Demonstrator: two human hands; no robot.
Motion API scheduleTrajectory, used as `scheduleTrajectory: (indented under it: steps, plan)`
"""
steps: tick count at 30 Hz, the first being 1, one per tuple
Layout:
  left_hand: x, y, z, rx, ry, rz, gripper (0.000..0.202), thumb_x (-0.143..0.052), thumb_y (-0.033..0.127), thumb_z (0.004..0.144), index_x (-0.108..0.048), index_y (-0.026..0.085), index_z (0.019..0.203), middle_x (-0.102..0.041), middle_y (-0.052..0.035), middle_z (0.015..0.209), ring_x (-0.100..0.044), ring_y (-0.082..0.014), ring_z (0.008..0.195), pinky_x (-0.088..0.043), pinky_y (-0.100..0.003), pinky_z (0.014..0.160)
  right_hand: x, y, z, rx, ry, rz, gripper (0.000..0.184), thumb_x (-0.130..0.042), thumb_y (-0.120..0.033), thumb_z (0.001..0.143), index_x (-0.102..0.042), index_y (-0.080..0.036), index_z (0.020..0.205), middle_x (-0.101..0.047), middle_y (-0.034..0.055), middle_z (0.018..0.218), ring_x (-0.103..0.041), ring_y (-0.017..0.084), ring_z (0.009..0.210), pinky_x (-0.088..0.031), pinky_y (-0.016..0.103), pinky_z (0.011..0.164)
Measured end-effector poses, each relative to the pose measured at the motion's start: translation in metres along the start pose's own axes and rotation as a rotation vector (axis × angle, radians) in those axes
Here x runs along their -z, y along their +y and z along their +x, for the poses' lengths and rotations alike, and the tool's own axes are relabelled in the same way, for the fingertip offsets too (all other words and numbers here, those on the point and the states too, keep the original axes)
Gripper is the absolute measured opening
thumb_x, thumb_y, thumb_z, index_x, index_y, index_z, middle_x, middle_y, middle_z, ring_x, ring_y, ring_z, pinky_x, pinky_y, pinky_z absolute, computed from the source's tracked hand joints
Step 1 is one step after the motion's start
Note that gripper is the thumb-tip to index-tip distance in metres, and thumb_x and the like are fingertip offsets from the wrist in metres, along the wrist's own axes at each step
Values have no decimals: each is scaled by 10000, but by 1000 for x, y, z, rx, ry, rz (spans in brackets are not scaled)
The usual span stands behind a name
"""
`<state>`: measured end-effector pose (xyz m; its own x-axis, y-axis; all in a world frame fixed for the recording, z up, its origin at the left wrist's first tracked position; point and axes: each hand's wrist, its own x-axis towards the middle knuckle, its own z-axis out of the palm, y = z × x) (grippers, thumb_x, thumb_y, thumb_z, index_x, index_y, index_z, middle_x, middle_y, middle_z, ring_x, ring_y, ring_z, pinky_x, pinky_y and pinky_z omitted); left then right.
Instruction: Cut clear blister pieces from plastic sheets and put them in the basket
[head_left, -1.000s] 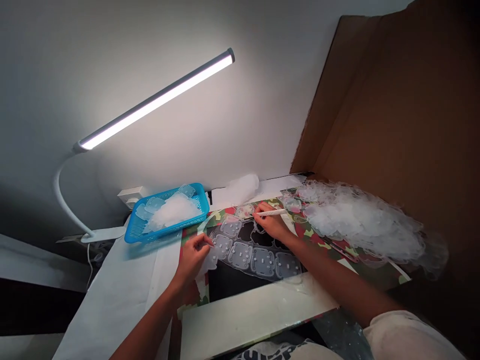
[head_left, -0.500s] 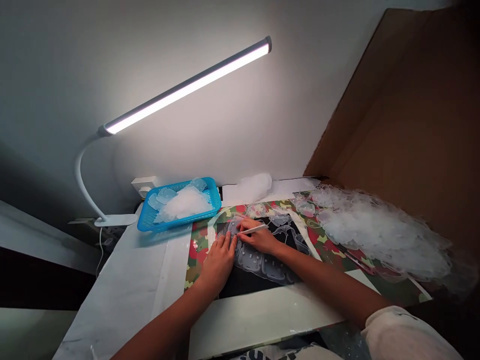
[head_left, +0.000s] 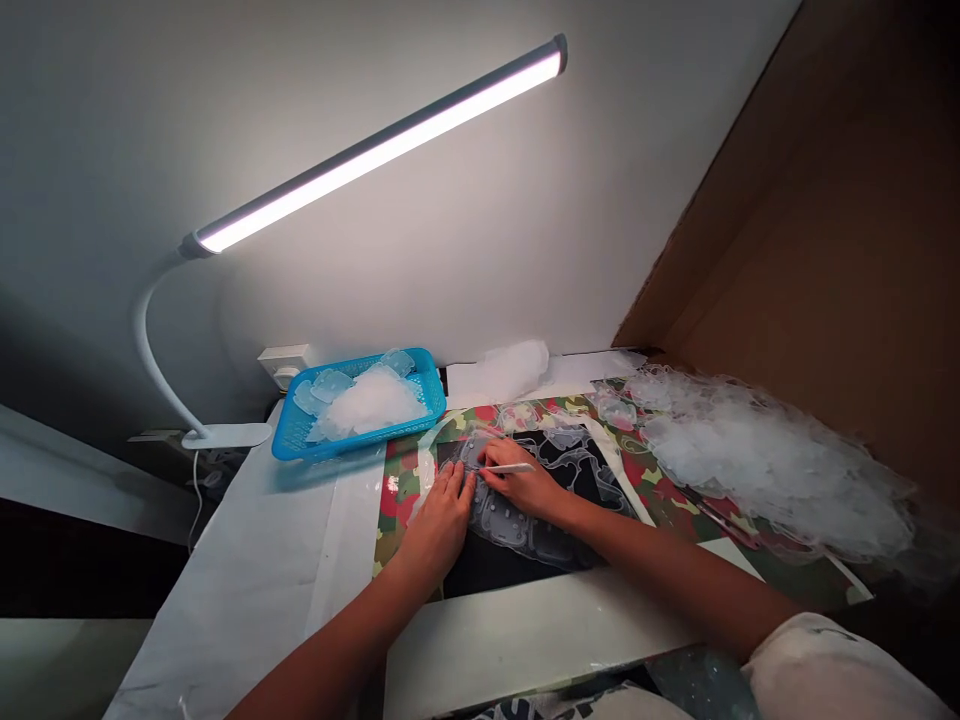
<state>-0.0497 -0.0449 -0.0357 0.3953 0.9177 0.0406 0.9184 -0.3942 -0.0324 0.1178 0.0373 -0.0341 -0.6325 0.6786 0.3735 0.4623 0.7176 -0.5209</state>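
Observation:
A slim white pen-like tool (head_left: 511,468) is pinched in my right hand (head_left: 529,490), its tip against a translucent moulded silicone-like sheet (head_left: 501,522). The exact kind of tool is too small to make out. My left hand (head_left: 441,515) lies flat with fingers stretched out, pressing the left side of the sheet close to the tool tip. Under the sheet is a black mat (head_left: 487,575). Thin clear outline strips (head_left: 581,458) lie on the mat's right side, past my right hand. My fingers hide part of the sheet.
A blue basket (head_left: 352,447) with translucent pieces stands back left, beside the clamp lamp (head_left: 225,436). A big heap of clear scraps (head_left: 780,470) covers the right side, next to a cardboard wall (head_left: 810,250). Dark tweezers-like tool (head_left: 720,517) lies before the heap.
The camera view has shifted slightly. My right hand has turned a little and the white tool lies flatter. My left hand stays pressed on the sheet.

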Motion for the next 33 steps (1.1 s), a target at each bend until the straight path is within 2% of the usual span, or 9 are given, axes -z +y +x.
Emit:
scheduleTrajectory:
  steps: [6,9,12,14,19,23,25,28,33]
  plan:
    - [5,1,-1,42,-26,-57,592,-337,-25,822,-461,53,1395,-424,-228,1474,-350,-283,1410,-321,-433,1145,-3,-8,3,79,-35,-240,183,-454,-132,929,-582,-184,809,-632,84,825,-557,228,802,-439,357,764]
    - [6,2,-2,41,-22,-99,599,-366,-23,814,-478,111,1387,-436,-177,1483,-336,-246,1421,-314,-418,1154,28,9,4,-61,167,-125,223,-408,-195,954,-598,-191,837,-647,70,832,-566,206,780,-426,321,739]
    - [9,-1,0,65,-21,-199,601,-391,-31,793,-512,120,1362,-451,-170,1475,-361,-238,1411,-326,-409,1144,72,32,-1,-366,493,23,205,-465,-312,933,-592,-201,815,-656,25,781,-535,168,679,-396,281,659]
    - [16,-7,5,109,-26,-339,556,-419,-34,764,-607,122,1264,-534,-173,1399,-454,-251,1347,-387,-386,1092,91,39,-6,-450,538,118,254,-536,-380,886,-550,-205,702,-630,4,690,-513,158,639,-376,268,622]
    - [39,-25,32,286,39,-790,375,-419,91,840,-716,136,1064,-704,-124,1067,-663,-219,960,-499,-338,879,83,8,-16,-329,370,341,250,-532,-397,894,-553,-209,731,-711,27,916,-603,176,804,-423,276,721]
    - [45,-26,49,386,-51,-1249,474,-412,465,910,-721,107,951,-693,-86,768,-567,-147,540,-454,-275,542,60,-29,-23,-265,177,404,198,-544,-366,901,-604,-216,787,-711,16,889,-609,172,754,-425,283,692]
    - [41,-24,51,364,-74,-1301,499,-533,562,822,-712,99,873,-650,-62,678,-510,-125,496,-386,-245,483,55,-35,-23,-239,73,499,202,-558,-360,888,-599,-212,758,-706,18,890,-605,169,741,-423,283,677]
    - [33,-21,49,341,-45,-1336,468,-699,533,679,-697,104,866,-629,-38,682,-498,-113,529,-345,-227,493,55,-27,-16,-310,111,678,244,-599,-377,835,-533,-206,675,-697,35,928,-617,191,846,-432,301,748]
    - [28,-17,40,263,49,-1300,395,-683,462,734,-708,132,950,-678,-56,792,-570,-156,669,-375,-243,579,54,-7,-3,-472,45,748,307,-615,-458,772,-499,-203,647,-583,-4,697,-539,165,713,-383,284,678]
